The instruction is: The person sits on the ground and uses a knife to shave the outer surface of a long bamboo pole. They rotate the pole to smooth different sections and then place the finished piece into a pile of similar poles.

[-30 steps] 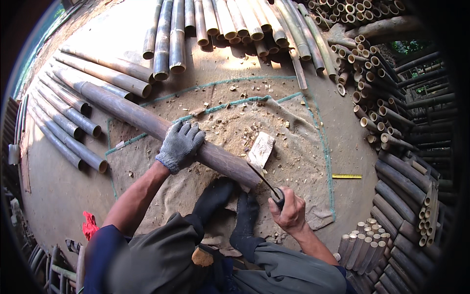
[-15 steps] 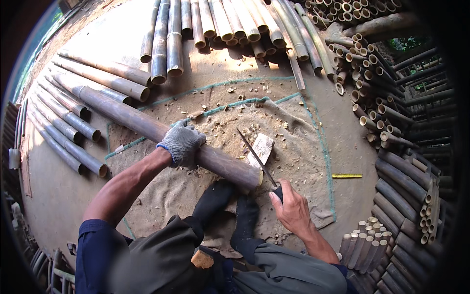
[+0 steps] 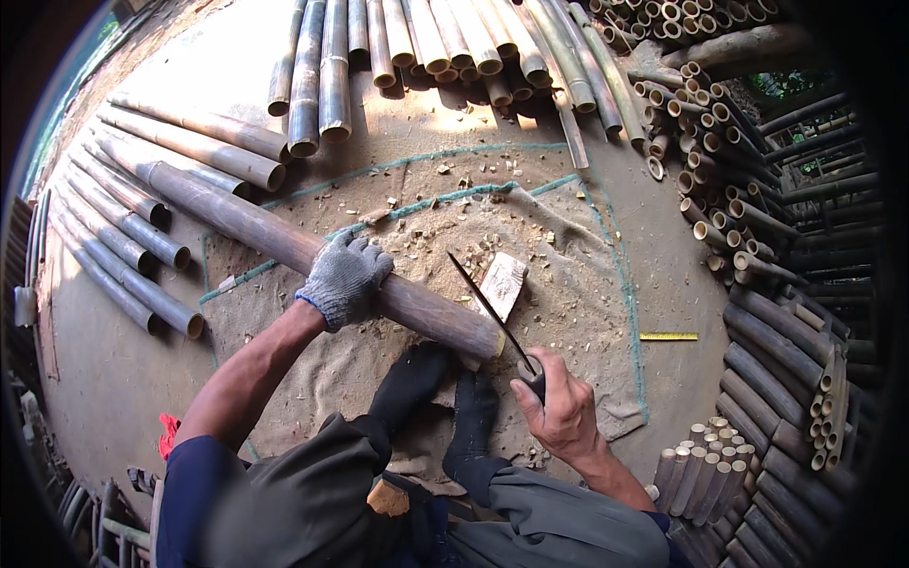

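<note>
A thick brown bamboo pole (image 3: 436,314) runs slantwise from the upper left down to a cut end near my feet. My left hand (image 3: 347,277), in a grey knit glove, is closed over the top of the pole a little way back from that end. In my bare right hand (image 3: 561,409) is the dark handle of a long, narrow-bladed knife (image 3: 485,301). Its blade points up and left, just past the pole's cut end, and crosses in front of a pale wooden block (image 3: 505,280). I cannot tell whether the blade touches the block.
Under the pole lies a cloth with a green edge (image 3: 632,312), strewn with chips. Bamboo poles (image 3: 156,308) fan out at the left and more (image 3: 333,85) at the far side. Stacked bamboo (image 3: 776,360) lines the right, near a yellow ruler (image 3: 668,336) and upright short pieces (image 3: 705,478).
My right hand has shifted slightly left and down, its wrist turned, with the knife tip moving left. The left hand keeps its hold on the pole. Something red now shows beside my left sleeve.
</note>
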`<state>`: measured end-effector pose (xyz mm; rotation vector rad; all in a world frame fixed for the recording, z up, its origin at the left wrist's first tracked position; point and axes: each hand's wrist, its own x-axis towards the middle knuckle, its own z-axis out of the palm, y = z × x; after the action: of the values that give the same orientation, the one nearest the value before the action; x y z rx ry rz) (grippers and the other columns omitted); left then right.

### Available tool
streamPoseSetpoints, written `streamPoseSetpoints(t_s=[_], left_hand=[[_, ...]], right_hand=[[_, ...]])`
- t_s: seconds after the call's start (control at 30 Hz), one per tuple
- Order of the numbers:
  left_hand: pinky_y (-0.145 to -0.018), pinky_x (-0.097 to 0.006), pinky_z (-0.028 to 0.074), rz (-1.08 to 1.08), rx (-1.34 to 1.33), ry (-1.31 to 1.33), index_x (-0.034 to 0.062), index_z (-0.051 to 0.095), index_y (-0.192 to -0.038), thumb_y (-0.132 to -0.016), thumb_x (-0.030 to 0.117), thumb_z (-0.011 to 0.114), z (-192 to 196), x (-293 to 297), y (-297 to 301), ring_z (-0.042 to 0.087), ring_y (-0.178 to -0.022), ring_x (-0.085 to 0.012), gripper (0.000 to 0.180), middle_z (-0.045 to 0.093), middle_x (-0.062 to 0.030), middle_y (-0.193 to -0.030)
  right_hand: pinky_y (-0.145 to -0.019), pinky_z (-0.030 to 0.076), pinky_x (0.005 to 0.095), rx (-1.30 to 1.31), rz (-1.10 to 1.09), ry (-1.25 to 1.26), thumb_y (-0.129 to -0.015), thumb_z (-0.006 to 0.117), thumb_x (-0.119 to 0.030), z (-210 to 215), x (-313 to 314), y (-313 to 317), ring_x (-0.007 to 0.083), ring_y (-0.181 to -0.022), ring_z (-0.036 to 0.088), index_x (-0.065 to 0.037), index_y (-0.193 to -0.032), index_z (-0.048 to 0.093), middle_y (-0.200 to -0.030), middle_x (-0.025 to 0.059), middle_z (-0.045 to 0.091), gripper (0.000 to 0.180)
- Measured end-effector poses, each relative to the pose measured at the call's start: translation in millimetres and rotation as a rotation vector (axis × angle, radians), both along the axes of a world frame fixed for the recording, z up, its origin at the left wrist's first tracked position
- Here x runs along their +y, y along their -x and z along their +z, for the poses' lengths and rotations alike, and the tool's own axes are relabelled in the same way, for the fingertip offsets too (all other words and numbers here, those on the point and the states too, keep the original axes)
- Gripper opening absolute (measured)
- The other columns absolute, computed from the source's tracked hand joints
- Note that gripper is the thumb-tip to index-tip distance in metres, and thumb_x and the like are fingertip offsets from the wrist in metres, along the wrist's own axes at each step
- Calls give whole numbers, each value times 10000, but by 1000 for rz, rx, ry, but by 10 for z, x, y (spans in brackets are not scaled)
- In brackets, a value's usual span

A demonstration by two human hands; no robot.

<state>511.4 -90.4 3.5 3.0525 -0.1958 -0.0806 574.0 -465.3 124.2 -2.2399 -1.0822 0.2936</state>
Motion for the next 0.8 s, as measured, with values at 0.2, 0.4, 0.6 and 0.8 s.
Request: streamPoseSetpoints(t_s=[0.2,0.4,0.6,0.8], left_hand=[[-1063,-489,502,-43,-141,1,104,684,-1038,-674,323,885,-55,-14,-28,697,-1081,-329,469,696,-104,-1029],[-1068,-535,502,36,-205,46,104,648,-1086,-650,306,888,-99,-62,134,673,-1103,-354,537,672,-123,-1078],[-1064,-552,504,35,-299,40,99,649,-1093,-687,265,844,-113,-64,55,670,-1097,-368,480,671,-139,-1091],[-1077,-565,512,51,-324,46,85,658,-1136,-739,231,794,-198,-105,200,676,-1147,-385,444,692,-172,-1191]], right_hand=[[-682,615,540,84,-57,708,-1071,720,-278,-883,-523,-300,488,-801,769,-12,-1101,508,-916,305,744,341],[-683,578,562,67,-44,48,-1080,716,-290,-10,-45,-14,511,-821,750,-4,-1099,538,-884,284,734,337],[-649,581,577,73,-25,507,-1064,724,-232,-489,-148,-274,517,-810,747,-8,-1085,504,-907,297,729,315],[-647,579,574,34,-19,29,-1076,712,-267,46,24,-14,518,-799,743,-10,-1097,511,-892,291,724,327]])
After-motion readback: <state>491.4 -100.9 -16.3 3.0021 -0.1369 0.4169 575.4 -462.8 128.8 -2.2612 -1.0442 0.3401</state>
